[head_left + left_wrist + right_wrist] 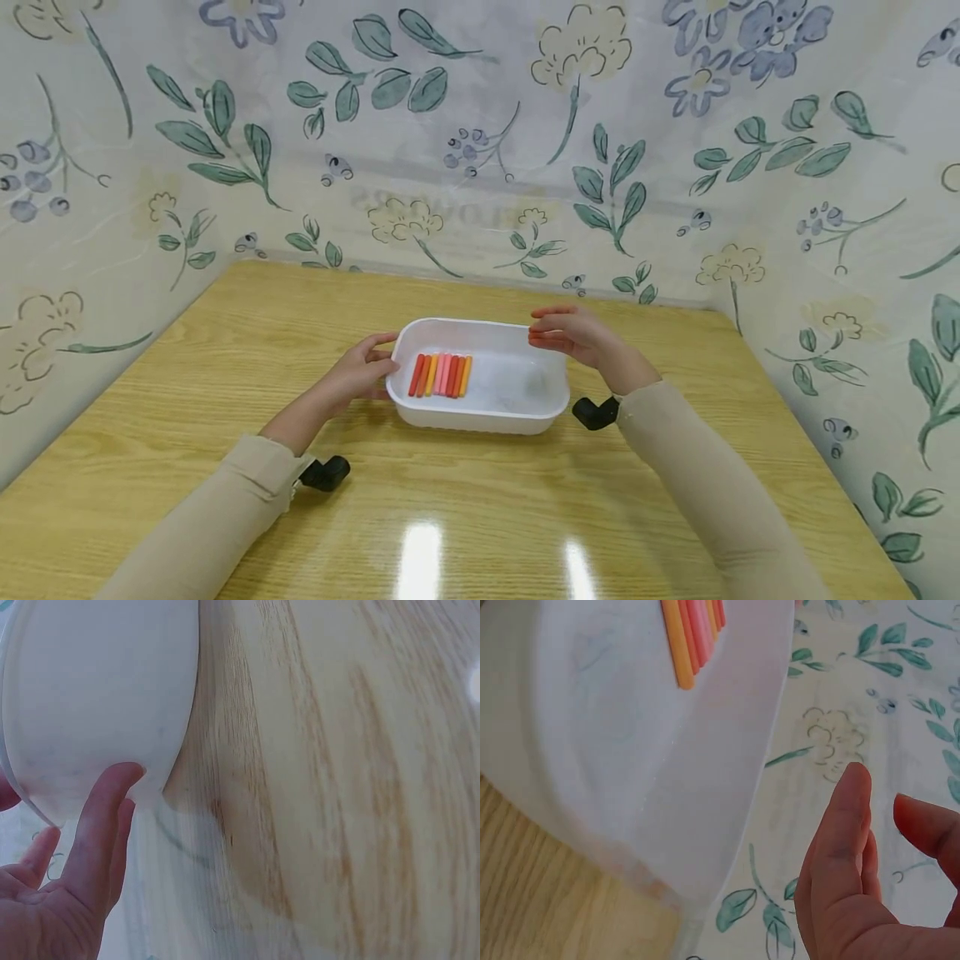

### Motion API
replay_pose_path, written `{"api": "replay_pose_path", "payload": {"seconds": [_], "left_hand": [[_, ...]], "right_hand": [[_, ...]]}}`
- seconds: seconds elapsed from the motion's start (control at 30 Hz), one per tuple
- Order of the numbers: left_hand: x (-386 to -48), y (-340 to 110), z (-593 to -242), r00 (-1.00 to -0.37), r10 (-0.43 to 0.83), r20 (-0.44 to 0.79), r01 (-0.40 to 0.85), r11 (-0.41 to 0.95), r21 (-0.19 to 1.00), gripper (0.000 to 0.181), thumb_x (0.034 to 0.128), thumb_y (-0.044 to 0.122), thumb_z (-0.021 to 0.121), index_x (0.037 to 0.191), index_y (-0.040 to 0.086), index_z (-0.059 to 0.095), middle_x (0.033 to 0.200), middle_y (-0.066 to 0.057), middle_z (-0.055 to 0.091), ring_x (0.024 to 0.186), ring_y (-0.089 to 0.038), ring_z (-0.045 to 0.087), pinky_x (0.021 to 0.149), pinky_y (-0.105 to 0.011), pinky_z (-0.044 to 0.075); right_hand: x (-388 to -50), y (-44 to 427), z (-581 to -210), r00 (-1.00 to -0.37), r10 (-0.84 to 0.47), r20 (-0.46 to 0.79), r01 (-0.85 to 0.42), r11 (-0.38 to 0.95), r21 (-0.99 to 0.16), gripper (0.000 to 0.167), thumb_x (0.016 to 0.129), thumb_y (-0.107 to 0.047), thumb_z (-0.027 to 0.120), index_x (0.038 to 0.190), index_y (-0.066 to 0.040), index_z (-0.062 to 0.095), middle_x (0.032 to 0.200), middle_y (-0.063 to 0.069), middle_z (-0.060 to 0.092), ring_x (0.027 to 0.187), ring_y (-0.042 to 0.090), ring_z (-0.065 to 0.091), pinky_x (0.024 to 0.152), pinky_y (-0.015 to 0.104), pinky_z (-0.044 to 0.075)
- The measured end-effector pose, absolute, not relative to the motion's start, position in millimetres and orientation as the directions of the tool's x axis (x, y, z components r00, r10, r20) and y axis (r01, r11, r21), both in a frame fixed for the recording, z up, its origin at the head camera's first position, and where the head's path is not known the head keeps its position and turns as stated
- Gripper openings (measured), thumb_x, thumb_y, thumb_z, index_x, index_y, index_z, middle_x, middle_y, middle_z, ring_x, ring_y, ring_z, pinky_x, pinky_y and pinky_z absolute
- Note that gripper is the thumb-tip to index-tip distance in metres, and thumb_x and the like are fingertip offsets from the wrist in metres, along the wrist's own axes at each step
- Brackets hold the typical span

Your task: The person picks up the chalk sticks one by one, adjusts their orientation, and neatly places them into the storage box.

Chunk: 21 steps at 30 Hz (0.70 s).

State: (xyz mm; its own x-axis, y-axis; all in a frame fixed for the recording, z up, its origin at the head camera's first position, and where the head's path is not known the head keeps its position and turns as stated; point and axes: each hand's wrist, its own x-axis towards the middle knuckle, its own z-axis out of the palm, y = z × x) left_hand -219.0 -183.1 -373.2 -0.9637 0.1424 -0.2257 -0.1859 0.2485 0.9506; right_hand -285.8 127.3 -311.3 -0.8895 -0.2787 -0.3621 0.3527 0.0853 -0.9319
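A white plastic tray [517,379] with rounded corners stands on the table. In its left half lies a row of several short sticks [441,375] in red, orange, yellow and pink, side by side; their exact kind cannot be told. My left hand [362,368] holds the tray's left end, thumb at the rim and fingers against the outer wall, as the left wrist view also shows. By the back right corner of the tray, my right hand [577,335] has its fingers extended and thumb apart. Nothing is between them in the right wrist view.
The wooden table [480,500] carries the tray and shows bright light reflections near its front. A flower-patterned cloth [480,125] hangs behind it and on both sides. Black wrist mounts [326,473] jut from both sleeves.
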Motion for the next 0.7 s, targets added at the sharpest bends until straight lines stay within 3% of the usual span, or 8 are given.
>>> {"api": "replay_pose_path", "payload": {"seconds": [0.1,0.33,0.57,0.7], "left_hand": [[-219,-184,-374,-0.963,0.147,-0.224,-0.184,0.246,0.952,0.059,0.0954,0.008,0.044,0.147,0.006,0.018,0.139,-0.030,0.029,0.119,-0.044,0.042,0.079,-0.044,0.054],[-220,-185,-376,-0.966,0.138,-0.218,-0.179,0.250,0.952,0.058,0.0955,0.009,0.044,0.147,0.006,0.018,0.139,-0.030,0.030,0.118,-0.044,0.043,0.078,-0.043,0.054],[-219,-187,-377,-0.965,0.151,-0.212,-0.171,0.246,0.954,0.059,0.0959,0.011,0.045,0.148,0.006,0.017,0.139,-0.030,0.030,0.118,-0.043,0.043,0.080,-0.043,0.053],[-216,-194,-377,-0.966,0.159,-0.204,-0.162,0.244,0.956,0.061,0.0971,0.018,0.045,0.148,0.003,0.014,0.138,-0.032,0.031,0.119,-0.044,0.043,0.082,-0.043,0.052]], "right_hand": [[-283,140,-316,-0.897,-0.269,-0.351,0.347,0.064,-0.936,0.041,0.092,0.003,0.051,0.131,0.008,0.042,0.112,0.022,0.053,0.082,0.021,0.064,0.092,0.037,0.046],[-275,168,-327,-0.915,-0.225,-0.336,0.344,0.002,-0.939,0.044,0.093,0.002,0.049,0.135,0.008,0.037,0.125,0.026,0.045,0.084,0.019,0.063,0.089,0.033,0.048],[-264,196,-344,-0.938,-0.194,-0.288,0.306,-0.068,-0.950,0.046,0.094,0.000,0.047,0.136,0.012,0.031,0.098,0.013,0.055,0.082,0.016,0.062,0.085,0.028,0.051],[-258,212,-354,-0.953,-0.157,-0.260,0.260,0.018,-0.965,0.051,0.095,-0.006,0.047,0.139,0.011,0.026,0.115,0.022,0.050,0.091,0.019,0.060,0.086,0.027,0.050]]}}
